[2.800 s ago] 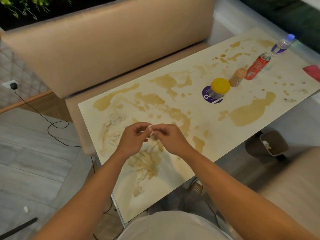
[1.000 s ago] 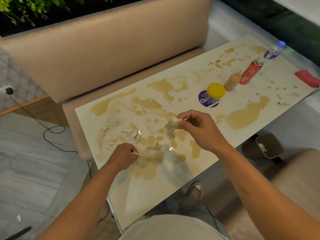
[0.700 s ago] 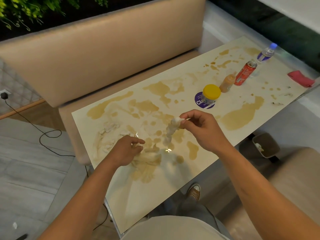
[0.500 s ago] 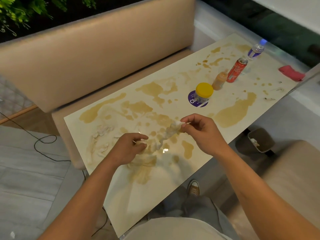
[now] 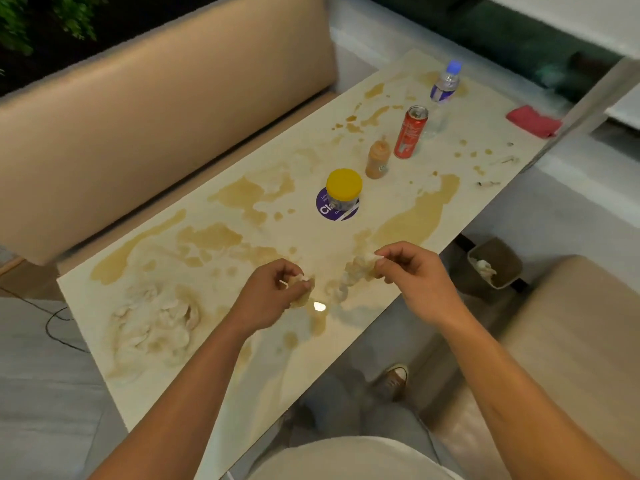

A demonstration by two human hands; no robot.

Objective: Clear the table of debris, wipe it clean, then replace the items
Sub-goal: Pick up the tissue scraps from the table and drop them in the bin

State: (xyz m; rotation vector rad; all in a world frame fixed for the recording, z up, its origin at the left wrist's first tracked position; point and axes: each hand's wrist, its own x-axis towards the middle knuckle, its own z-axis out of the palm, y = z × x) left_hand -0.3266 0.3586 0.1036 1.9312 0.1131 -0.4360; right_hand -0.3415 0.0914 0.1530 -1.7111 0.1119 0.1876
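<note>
The cream table [image 5: 398,216] is covered in brown spill patches. My right hand [image 5: 412,271] pinches a soggy, stained strip of tissue [image 5: 353,275] that hangs just above the tabletop. My left hand [image 5: 273,296] grips a smaller wad of wet tissue [image 5: 300,295] close to the table. A smear of shredded wet tissue [image 5: 156,323] lies at the left end. In a row stand a yellow-lidded jar [image 5: 343,190], a small orange bottle [image 5: 378,160], a red can [image 5: 410,132] and a water bottle [image 5: 446,82]. A red cloth [image 5: 533,121] lies at the far right corner.
A tan bench seat [image 5: 156,109] runs along the far side of the table. A small bin [image 5: 494,268] holding tissue stands on the floor to the right, beside another tan seat [image 5: 575,341]. Small scraps [image 5: 502,161] lie near the right edge. My shoe [image 5: 393,379] shows below the table.
My hands, first together, pulled apart with the wet tissue. The right hand lifted a strip off the table and now both hands hold pieces further toward the right.
</note>
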